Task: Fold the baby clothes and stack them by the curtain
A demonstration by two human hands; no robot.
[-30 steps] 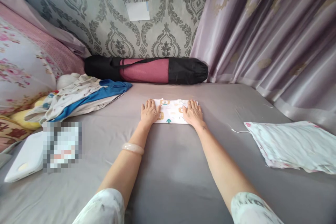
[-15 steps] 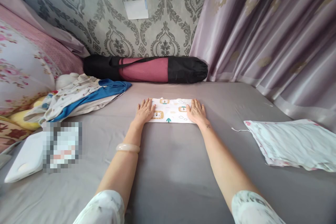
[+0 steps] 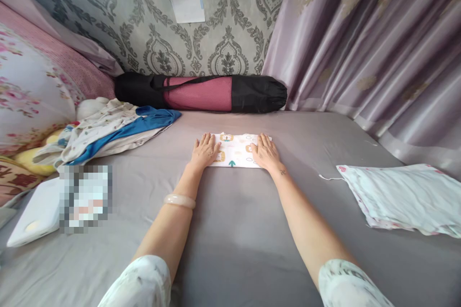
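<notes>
A white cloth with a lion print (image 3: 235,151) lies folded into a flat rectangle on the grey bed sheet (image 3: 230,230). Flat on its left end rests my left hand (image 3: 205,152), fingers stretched out, with a pale bangle (image 3: 179,201) further up the forearm. My right hand (image 3: 265,152) presses on the cloth's right end, its fingers also extended. Both palms face down, and the ends of the cloth are partly covered by them.
Against the wall lies a black and pink rolled bag (image 3: 198,93). Crumpled clothes (image 3: 118,127) and a white device (image 3: 38,211) beside a blurred-out object are at left. A folded white cloth (image 3: 403,196) lies at right, below the purple curtain (image 3: 360,33).
Both hands have slid slightly inward over the cloth, the left one to the right and the right one to the left. The cloth stays flat in its place.
</notes>
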